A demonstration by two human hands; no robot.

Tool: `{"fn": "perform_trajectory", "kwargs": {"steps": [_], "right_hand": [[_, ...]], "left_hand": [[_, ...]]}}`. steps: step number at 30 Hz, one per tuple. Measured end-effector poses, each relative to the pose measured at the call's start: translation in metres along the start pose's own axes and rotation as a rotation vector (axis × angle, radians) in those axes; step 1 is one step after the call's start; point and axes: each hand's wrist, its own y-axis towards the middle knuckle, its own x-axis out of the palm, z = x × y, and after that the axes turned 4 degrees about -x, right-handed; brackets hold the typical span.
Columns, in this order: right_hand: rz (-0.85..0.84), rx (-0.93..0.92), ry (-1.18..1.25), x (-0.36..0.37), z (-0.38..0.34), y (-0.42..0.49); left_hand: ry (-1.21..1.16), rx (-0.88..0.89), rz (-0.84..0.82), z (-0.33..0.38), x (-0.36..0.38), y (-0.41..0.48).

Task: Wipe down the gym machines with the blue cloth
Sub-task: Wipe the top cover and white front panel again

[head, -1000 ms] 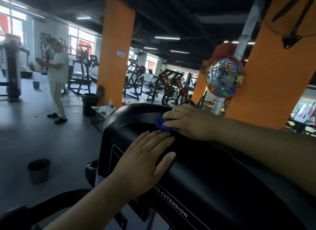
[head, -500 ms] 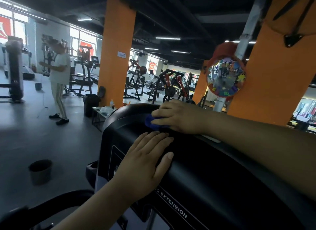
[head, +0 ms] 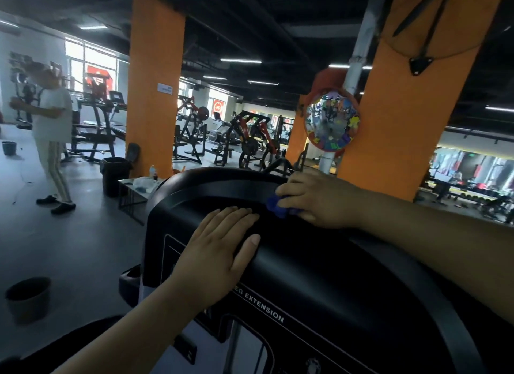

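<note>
Hands on the black top cover (head: 319, 265) of a machine labelled "EXTENSION", with the blue cloth (head: 278, 206) under the right one.
Right hand (head: 317, 198) lies on the upper ridge of the cover, fingers curled over the bunched cloth, which pokes out by the fingertips and touches the plastic. Left hand (head: 219, 248) rests flat just beside it, nearer the camera, fingers straight and together, thumb along the front edge, holding nothing. Behind, a person in a white shirt (head: 51, 123) stands on the grey floor at left. A dark bucket (head: 27, 295) sits low left, a black bin (head: 114, 173) stands by an orange pillar (head: 154, 95), and a round convex mirror (head: 332, 120) hangs on a pole at right.
</note>
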Motion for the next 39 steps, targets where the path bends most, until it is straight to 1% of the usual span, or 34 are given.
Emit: {"fn": "perform_trajectory", "kwargs": {"steps": [4,6,8,11,13,15,18,20,24,26,28,30,32,33,35,37,39], "right_hand": [[-0.129,0.226,0.032,-0.033,-0.036,-0.070],[-0.164,0.322,0.057,-0.051,-0.051,-0.100],[-0.157,0.384,0.075,-0.069,-0.068,-0.125],[-0.061,0.460,0.053,-0.082,-0.093,-0.155],[0.004,0.533,0.076,-0.084,-0.102,-0.170],[0.073,0.609,0.137,-0.086,-0.103,-0.178],[0.165,0.831,0.426,-0.089,-0.098,-0.185],[0.216,0.909,0.552,-0.086,-0.096,-0.193],[0.309,0.930,0.606,-0.077,-0.125,-0.231],[0.377,0.897,0.616,-0.069,-0.142,-0.258],[0.439,0.890,0.677,-0.059,-0.137,-0.279],[0.497,0.959,0.806,-0.050,-0.120,-0.292],[0.564,1.020,0.893,-0.042,-0.112,-0.296],[0.610,1.017,0.919,-0.038,-0.117,-0.298],[0.696,0.986,0.953,-0.032,-0.139,-0.306],[0.707,0.961,0.992,-0.033,-0.161,-0.317],[0.686,0.967,1.027,-0.036,-0.159,-0.317]], "left_hand": [[-0.051,0.009,0.002,0.001,-0.003,0.001],[-0.050,0.005,-0.026,0.001,-0.005,0.001],[-0.049,-0.019,-0.063,0.000,-0.004,0.002],[-0.059,-0.147,-0.123,0.010,-0.002,0.006],[-0.048,-0.206,-0.177,0.034,-0.005,0.007],[-0.087,-0.153,-0.260,0.075,-0.011,0.006],[-0.132,-0.053,-0.379,0.144,-0.016,-0.003],[-0.154,-0.045,-0.411,0.178,-0.014,-0.009],[-0.249,-0.149,-0.424,0.228,-0.016,-0.019],[-0.304,-0.194,-0.385,0.253,-0.013,-0.022],[-0.350,-0.228,-0.309,0.279,-0.008,-0.021],[-0.354,-0.269,-0.278,0.310,-0.001,-0.015],[-0.289,-0.287,-0.268,0.336,0.013,-0.008],[-0.225,-0.275,-0.266,0.345,0.021,-0.006],[-0.013,-0.205,-0.223,0.353,0.039,-0.005],[0.155,-0.182,-0.166,0.355,0.049,-0.009],[0.279,-0.176,-0.146,0.360,0.051,-0.013]]}}
